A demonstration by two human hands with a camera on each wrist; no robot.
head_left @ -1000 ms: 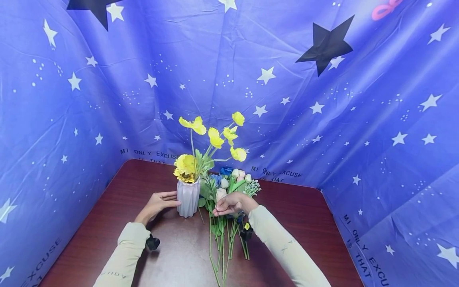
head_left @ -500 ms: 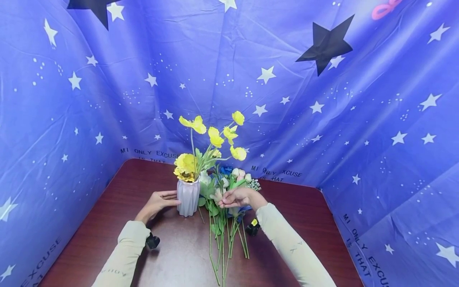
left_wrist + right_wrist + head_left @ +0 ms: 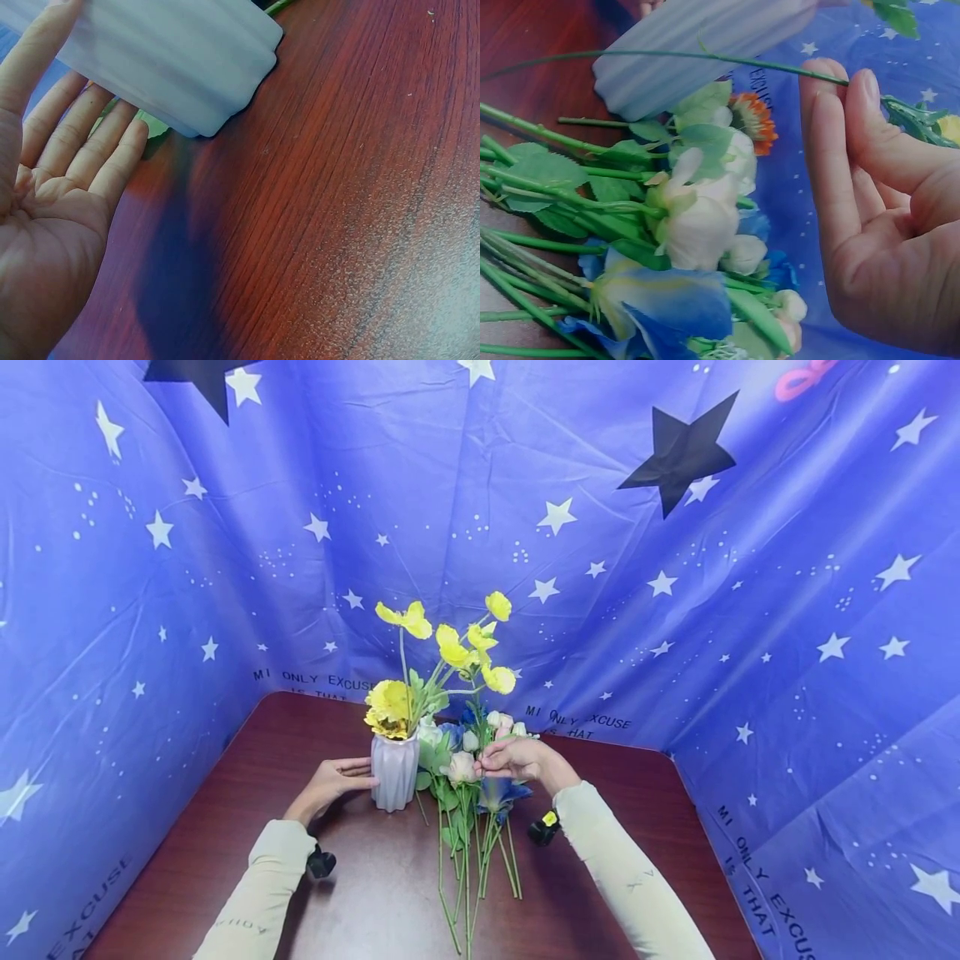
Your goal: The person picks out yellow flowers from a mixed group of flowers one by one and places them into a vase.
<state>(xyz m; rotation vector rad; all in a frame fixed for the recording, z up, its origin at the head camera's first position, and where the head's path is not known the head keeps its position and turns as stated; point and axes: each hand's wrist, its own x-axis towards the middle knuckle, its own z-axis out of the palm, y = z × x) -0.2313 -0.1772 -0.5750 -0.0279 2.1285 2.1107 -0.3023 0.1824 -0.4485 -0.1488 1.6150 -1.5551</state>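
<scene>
A ribbed white vase [image 3: 393, 772] with yellow flowers [image 3: 450, 647] stands on the dark red table [image 3: 637, 827]. My left hand [image 3: 341, 779] rests against the vase's left side, fingers straight; in the left wrist view the left hand [image 3: 75, 127] lies along the vase [image 3: 172, 60]. My right hand [image 3: 501, 760] is raised just right of the vase. In the right wrist view the right hand [image 3: 840, 79] pinches a thin green flower stem [image 3: 667, 55] between thumb and fingertips. That stem crosses in front of the vase [image 3: 697, 52].
A pile of loose flowers [image 3: 468, 793], white, pink and blue, lies on the table under my right hand, stems pointing toward me; the same flowers [image 3: 697, 217] fill the right wrist view. A blue starry backdrop [image 3: 675, 568] encloses the table on three sides.
My right hand has risen from the pile and moved slightly right and away, lifting a stem with it. The left hand and the vase have stayed put.
</scene>
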